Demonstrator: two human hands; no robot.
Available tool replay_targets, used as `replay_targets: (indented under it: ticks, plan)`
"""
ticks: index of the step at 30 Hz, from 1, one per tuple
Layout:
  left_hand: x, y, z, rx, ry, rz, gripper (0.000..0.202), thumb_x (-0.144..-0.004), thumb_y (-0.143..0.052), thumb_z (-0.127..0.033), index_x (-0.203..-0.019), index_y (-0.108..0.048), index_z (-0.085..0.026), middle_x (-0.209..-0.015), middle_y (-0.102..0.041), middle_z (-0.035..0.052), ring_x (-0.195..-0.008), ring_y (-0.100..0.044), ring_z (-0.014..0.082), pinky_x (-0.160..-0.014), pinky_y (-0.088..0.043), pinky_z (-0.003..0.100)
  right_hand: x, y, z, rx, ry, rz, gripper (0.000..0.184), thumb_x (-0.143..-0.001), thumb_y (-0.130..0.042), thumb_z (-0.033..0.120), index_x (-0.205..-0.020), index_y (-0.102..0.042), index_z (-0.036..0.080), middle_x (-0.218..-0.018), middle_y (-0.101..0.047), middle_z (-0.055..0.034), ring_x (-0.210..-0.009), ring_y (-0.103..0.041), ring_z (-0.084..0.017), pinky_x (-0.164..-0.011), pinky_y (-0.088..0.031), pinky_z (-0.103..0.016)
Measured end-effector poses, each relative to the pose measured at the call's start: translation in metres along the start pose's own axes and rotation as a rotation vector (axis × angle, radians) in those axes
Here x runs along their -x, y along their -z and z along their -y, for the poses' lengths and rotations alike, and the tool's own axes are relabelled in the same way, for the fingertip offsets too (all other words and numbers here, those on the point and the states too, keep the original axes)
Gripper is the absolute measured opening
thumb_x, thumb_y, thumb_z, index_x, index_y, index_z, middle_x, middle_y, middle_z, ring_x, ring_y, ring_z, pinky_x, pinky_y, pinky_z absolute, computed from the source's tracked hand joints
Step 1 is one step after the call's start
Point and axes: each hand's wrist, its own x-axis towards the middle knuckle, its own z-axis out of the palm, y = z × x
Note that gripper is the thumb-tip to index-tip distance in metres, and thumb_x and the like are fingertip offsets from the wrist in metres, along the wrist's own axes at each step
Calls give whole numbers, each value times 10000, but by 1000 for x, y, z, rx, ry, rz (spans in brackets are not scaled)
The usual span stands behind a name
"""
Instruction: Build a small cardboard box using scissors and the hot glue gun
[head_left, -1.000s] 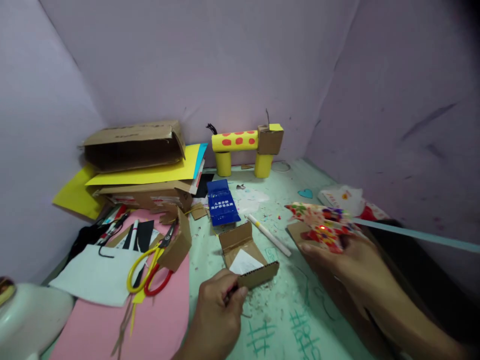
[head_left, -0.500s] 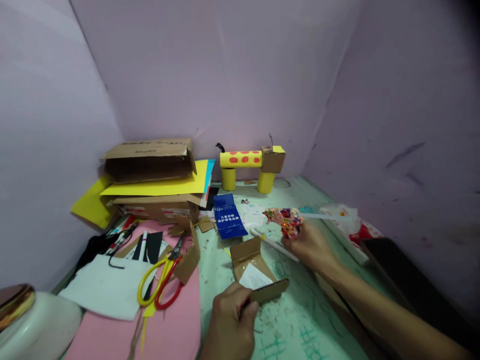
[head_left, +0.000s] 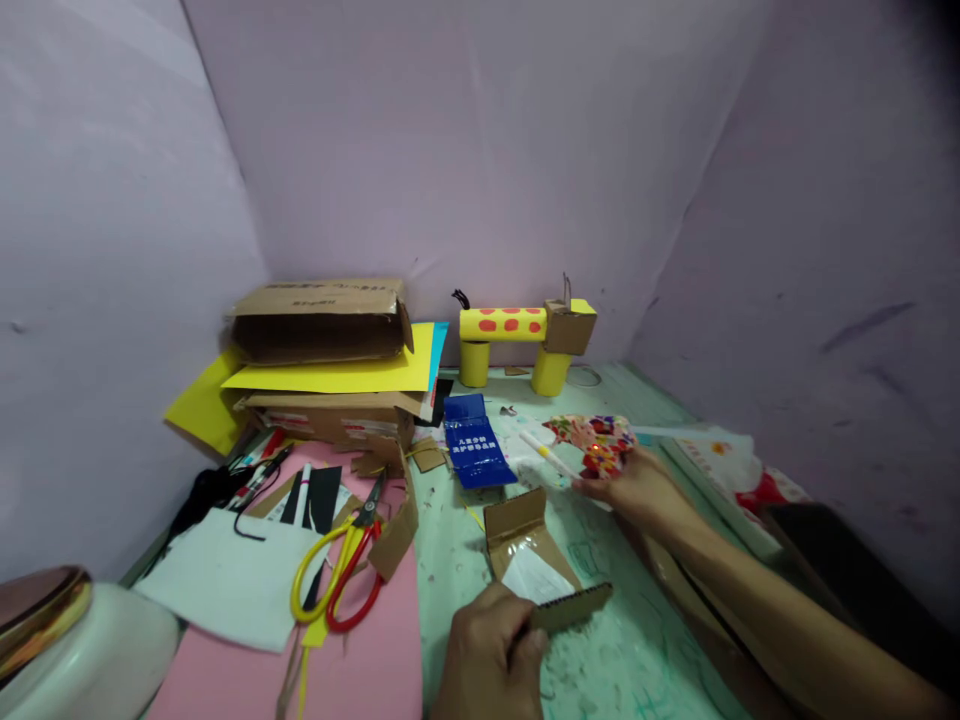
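Head view: left hand (head_left: 491, 655), fingers closed, pinches a cardboard strip (head_left: 574, 607) by one end so it juts free rightward, while right hand (head_left: 637, 485) curls round a floral-patterned object (head_left: 592, 440) beside a white pen (head_left: 550, 456).

Soft, dim indoor light, mauve-tinted walls (head_left: 480, 130); wide-angle bending and darkening toward the corners; slight blur at the lower edge.

Lilac walls (head_left: 480, 150); pale green table (head_left: 450, 560) with darker green scribbles. Brown cardboard strip (head_left: 570, 608). Tool (head_left: 592, 440) red, patterned with many-coloured flowers. Tube figure (head_left: 502, 324) yellow with red spots. Scissors (head_left: 354, 545) have one yellow, one red handle. Pink sheet (head_left: 360, 670); blue packet (head_left: 472, 450), white lettering
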Motion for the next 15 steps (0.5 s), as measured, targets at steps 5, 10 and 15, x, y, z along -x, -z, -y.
replay_targets:
  ticks: [5, 10, 15]
  plan:
    - [-2, -4, 14, 4, -71, -13, 132, -704, -513, -129, -589, -527, -190, -607, -446, -9, -580, -446, 139, -578, -344, 252, -36, -28, 53, 49, 67, 134, 160, -814, -700, 286, -850, -655, 137, -849, -689, -22, -776, -656, -177, -700, -527, -325]
    - [-4, -5, 27, 34, -162, 10, 155, -742, -492, -170, -619, -583, -190, -629, -497, 8, -591, -482, 143, -567, -340, 248, -45, -52, 70, -27, 206, 301, 230, -914, -599, 310, -1062, -631, 138, -1062, -669, -52, -902, -662, -198, -777, -553, -386]
    - [-4, -7, 32, 29, -179, 1, 202, -782, -537, -251, -597, -593, -195, -620, -510, 11, -570, -475, 140, -544, -338, 245, -29, -46, 62, -63, 342, 398, 378, -517, -893, 314, -815, -703, 180, -796, -732, 19, -800, -679, -226, -686, -539, -294]
